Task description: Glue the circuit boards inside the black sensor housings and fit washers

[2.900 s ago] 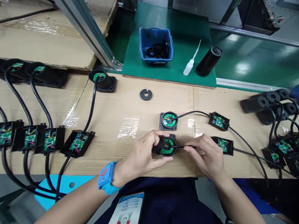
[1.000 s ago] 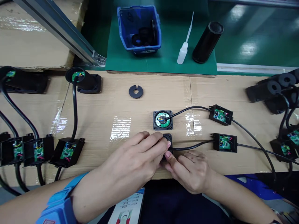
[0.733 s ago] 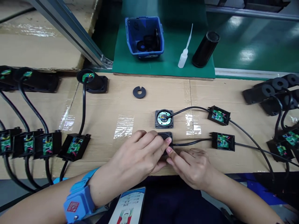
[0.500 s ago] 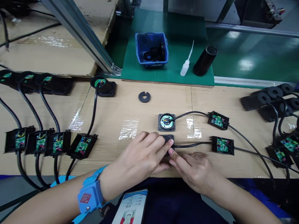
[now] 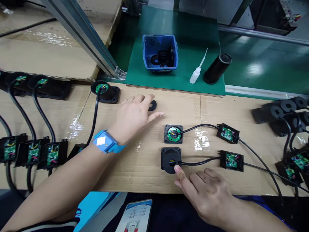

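Note:
My left hand (image 5: 134, 116), with a blue wrist strap, reaches forward over the cardboard with its fingers stretched out; the fingertips lie on or just above a black slotted ring (image 5: 153, 105). My right hand (image 5: 206, 191) rests at the near edge, its index finger pressing on the black-capped square housing (image 5: 170, 159) where a black cable (image 5: 200, 162) leaves it. Just behind stands a second square housing (image 5: 173, 133) with its green circuit board uncovered. Each cable runs right to a small open black box (image 5: 231, 160) with a green board.
A blue bin (image 5: 159, 53) of black rings, a white squeeze bottle (image 5: 196, 73) and a black cylinder (image 5: 217, 68) sit on the green mat behind. Rows of cabled units lie at the left (image 5: 31, 151) and right (image 5: 285, 112). A metal frame post (image 5: 79, 32) slants at the back left.
My left hand has left the near housing and reached forward to the loose black ring. The near housing now shows a black cap over its board. My right index finger stays on it.

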`<action>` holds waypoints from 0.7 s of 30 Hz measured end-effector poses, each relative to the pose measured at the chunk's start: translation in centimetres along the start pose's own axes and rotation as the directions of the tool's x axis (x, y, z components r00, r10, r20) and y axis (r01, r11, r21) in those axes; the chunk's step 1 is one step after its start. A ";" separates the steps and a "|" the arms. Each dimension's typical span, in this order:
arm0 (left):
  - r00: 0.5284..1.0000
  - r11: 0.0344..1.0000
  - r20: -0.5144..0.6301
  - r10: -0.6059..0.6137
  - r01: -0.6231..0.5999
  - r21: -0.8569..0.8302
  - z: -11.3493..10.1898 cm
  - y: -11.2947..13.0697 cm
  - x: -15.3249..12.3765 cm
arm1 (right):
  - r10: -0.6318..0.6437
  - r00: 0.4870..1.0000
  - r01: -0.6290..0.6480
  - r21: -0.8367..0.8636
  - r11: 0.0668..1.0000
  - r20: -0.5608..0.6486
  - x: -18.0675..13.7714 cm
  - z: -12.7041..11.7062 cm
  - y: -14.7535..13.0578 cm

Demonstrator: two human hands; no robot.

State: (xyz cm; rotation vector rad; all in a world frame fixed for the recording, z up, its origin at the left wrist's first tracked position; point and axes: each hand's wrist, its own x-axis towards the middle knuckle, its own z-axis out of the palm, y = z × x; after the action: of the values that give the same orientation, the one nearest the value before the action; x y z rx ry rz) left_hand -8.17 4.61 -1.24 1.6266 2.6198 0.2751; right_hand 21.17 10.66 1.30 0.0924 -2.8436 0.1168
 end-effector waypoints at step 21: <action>0.882 0.376 -0.274 0.383 -0.420 -0.826 3.1 5.3 -1.0 | -0.180 0.959 0.083 0.392 0.916 0.218 4.3 -1.6 5.8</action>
State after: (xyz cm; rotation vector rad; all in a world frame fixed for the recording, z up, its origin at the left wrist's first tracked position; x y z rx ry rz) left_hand -2.61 6.40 -3.45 1.7109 1.4455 1.4044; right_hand 17.11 16.38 3.68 0.4091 -3.0111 0.6723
